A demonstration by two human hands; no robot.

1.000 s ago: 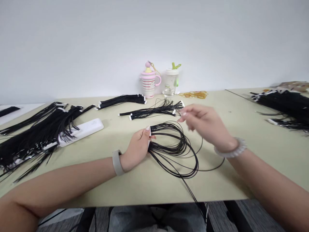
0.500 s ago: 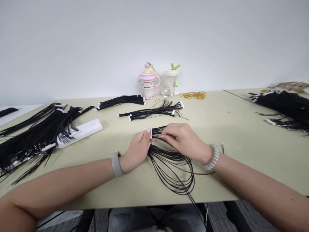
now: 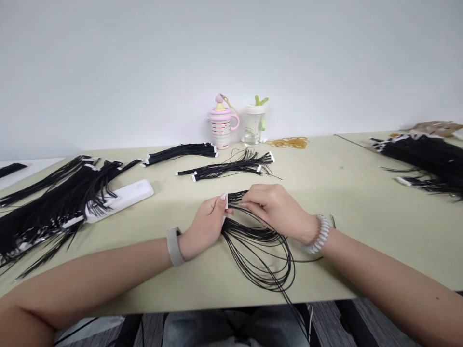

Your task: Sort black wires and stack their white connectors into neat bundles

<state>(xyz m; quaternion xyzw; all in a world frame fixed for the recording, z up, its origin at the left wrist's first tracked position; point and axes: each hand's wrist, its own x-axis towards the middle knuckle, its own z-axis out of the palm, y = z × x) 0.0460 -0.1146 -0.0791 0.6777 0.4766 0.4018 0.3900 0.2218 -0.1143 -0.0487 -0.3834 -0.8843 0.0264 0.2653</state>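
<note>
My left hand pinches a small white connector between thumb and fingers. Thin black wires run out of it to the right. A second white connector sits just below, partly covered by the same hand, and the black wires from it bend round in a wide loop above the table. My right hand has thumb and forefinger closed on a black wire close to the upper connector. Whether that wire's tip is seated in the connector is too small to tell.
Black wire bundles with white connectors lie in a heap at left, partly over a white case. More bundles lie ahead, and another heap is at right. A pink cup, a clear cup and rubber bands stand or lie along the wall.
Both hands keep nearly the same place and grip. The pinched wire now reaches up to the upper connector, and the wire loop has spread slightly to the right.
</note>
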